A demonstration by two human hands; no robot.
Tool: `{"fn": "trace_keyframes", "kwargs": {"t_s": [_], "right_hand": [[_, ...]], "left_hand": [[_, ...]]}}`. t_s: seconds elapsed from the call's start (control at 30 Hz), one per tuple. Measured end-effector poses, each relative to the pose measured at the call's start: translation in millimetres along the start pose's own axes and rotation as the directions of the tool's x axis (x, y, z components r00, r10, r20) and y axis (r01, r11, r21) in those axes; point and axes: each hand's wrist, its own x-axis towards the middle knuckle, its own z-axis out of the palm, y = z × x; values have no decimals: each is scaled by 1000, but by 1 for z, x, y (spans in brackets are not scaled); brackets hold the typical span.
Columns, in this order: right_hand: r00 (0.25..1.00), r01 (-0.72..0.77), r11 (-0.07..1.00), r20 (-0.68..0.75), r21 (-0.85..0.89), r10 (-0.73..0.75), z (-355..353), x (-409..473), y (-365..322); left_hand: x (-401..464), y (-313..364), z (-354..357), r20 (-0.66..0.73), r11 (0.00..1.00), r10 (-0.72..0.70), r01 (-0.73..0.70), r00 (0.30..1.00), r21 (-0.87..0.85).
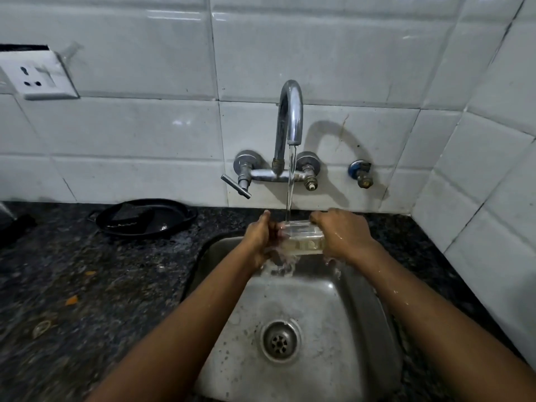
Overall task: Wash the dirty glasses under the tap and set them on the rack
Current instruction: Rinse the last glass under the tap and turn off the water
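Note:
A clear glass (303, 237) lies on its side under the running tap (291, 117), over the back of the steel sink (307, 309). My left hand (262, 236) grips its left end and my right hand (339, 235) is closed over its right end. Water falls from the spout onto the glass and spills off it into the basin. Both hands are wet. No rack is in view.
A black pan (142, 217) sits on the dark granite counter (87, 285) left of the sink. The tap lever (236, 186) juts out at lower left of the tap. A wall socket (37, 75) is at far left. Tiled walls close the back and right.

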Motion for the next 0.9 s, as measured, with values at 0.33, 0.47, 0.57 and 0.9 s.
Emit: {"fn": "trace_keyframes", "kwargs": {"t_s": [0.33,0.47,0.57,0.9], "right_hand": [[984,38,981,-165,-192,-70,5,-6,-19],[978,-8,994,-208,109,31,8,-1,-8],[987,39,910,-157,413,29,9,5,11],[988,114,760,-151,640,-22,18,21,17]], "left_hand": [[7,-4,-1,196,993,-118,121,974,-3],[-6,-6,1,357,990,139,-141,924,-19],[-13,0,-8,654,760,223,-549,723,347],[2,42,9,686,-412,60,-608,725,679]]}}
